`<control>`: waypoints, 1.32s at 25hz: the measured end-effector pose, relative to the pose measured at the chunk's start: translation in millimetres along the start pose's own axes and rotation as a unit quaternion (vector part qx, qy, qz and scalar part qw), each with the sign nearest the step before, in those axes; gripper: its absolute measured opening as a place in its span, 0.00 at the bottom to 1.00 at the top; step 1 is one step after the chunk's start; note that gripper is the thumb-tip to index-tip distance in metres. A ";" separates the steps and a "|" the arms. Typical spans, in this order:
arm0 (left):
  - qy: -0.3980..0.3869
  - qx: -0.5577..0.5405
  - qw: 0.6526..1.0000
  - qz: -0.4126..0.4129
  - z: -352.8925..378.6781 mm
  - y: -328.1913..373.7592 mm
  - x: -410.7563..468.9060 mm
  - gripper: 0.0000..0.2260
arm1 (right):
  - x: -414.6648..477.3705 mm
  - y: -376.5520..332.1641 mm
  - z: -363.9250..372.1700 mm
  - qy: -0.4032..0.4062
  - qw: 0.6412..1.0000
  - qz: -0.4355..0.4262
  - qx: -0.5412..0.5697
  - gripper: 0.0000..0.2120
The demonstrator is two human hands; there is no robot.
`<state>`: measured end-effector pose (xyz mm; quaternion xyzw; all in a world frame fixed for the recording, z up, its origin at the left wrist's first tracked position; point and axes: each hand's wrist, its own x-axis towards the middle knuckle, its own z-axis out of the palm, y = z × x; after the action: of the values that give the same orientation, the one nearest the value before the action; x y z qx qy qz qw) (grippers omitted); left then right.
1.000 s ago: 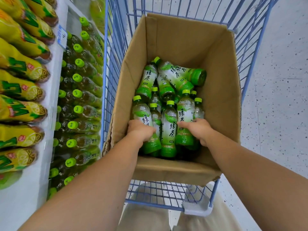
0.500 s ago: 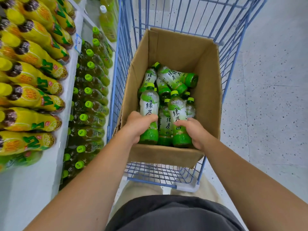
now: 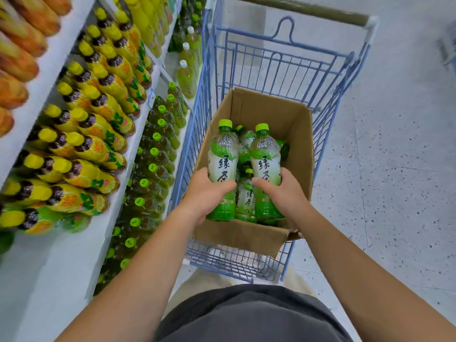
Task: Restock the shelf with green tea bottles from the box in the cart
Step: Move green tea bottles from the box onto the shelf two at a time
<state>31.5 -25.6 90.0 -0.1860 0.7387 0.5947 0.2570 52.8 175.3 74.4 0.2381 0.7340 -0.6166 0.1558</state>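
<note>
Pale speckled floor [image 3: 394, 193] under soft even light, white shelf [image 3: 49, 267] along the left side.

the box [image 3: 269, 114] is brown cardboard, dull and a bit rough, with a torn near corner. the cart [image 3: 283, 70] is thin metal wire painted blue. the green tea bottles [image 3: 222, 154] are clear shiny plastic with glossy labels and smooth green plastic caps [image 3: 225, 123]. the shelf [image 3: 61, 255] is smooth and white. the floor [image 3: 394, 169] is smooth, speckled stone. the yellow bottles [image 3: 98, 149] wear shiny wraps.

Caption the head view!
Left hand grips one green-capped tea bottle, right hand another, in a brown cardboard box.
</note>
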 end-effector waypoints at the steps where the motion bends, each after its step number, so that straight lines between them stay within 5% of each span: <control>1: 0.009 -0.002 1.000 0.005 -0.2 -0.3 -9.8 0.17 | -6.2 -4.2 0.1 -0.013 1.000 -0.019 -0.006 0.21; 5: 0.067 -0.014 0.997 0.021 -3.1 -3.1 -44.2 0.17 | -21.8 -14.2 0.8 -0.066 0.996 -0.057 -0.016 0.29; 14: 0.268 -0.091 0.958 0.039 11.4 -38.9 -164.2 0.15 | -69.9 -38.1 1.0 -0.232 0.954 -0.164 -0.101 0.21; 24: 0.481 -0.190 0.856 -0.021 1.1 -124.9 -299.2 0.15 | -153.1 -21.5 83.3 -0.394 0.866 -0.205 -0.228 0.20; 33: 0.559 -0.218 0.798 -0.053 -60.7 -225.9 -402.0 0.14 | -254.6 21.8 197.6 -0.467 0.797 -0.251 -0.288 0.16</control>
<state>474.1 -147.7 164.4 -0.5761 0.5939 0.5180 -0.2171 265.2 -55.5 151.5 -0.3274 0.7498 -0.4308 0.3808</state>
